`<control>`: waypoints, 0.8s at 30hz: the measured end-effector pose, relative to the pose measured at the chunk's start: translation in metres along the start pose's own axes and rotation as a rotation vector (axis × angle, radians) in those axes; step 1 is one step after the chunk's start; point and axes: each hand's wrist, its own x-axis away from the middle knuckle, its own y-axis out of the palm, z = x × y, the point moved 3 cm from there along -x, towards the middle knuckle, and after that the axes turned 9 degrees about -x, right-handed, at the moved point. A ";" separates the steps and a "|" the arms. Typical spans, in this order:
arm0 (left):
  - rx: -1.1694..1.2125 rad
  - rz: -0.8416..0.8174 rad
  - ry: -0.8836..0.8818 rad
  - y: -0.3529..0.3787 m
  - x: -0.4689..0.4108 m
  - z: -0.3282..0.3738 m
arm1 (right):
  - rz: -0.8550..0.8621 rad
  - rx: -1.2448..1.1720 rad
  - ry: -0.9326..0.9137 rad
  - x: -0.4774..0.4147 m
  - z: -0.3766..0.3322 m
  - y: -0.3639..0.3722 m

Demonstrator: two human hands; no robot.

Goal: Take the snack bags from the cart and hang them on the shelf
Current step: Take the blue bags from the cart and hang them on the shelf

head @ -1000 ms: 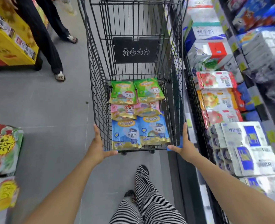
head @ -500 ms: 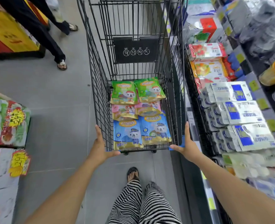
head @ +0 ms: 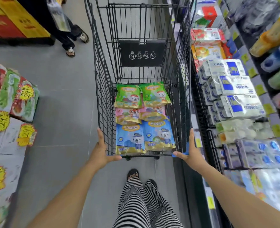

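Note:
A black wire shopping cart [head: 103, 79] stands in the aisle in front of me. On its floor lie several snack bags in flat pairs: two green bags [head: 128, 97] at the far end, two pink bags [head: 127, 114] in the middle and two blue bags [head: 130, 139] nearest me. My left hand [head: 101, 150] rests on the cart's near left corner, fingers straight along the side and thumb along the blue rim. My right hand [head: 191, 152] lies the same way on the near right corner. Neither hand touches a bag.
A store shelf [head: 231, 89] with wrapped multipacks and cartons runs close along the cart's right side. Stacked boxes with yellow price tags [head: 9, 99] sit at the left. A person in dark trousers and sandals [head: 67, 30] stands ahead left by a yellow display [head: 12, 17].
The cart and I have moved forward down the aisle; the shelf goods and left boxes have slid towards me. Both hands stay on the cart's near corners.

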 end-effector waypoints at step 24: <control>0.037 0.061 0.062 0.147 0.270 -0.093 | 0.024 0.095 0.108 0.268 0.178 0.076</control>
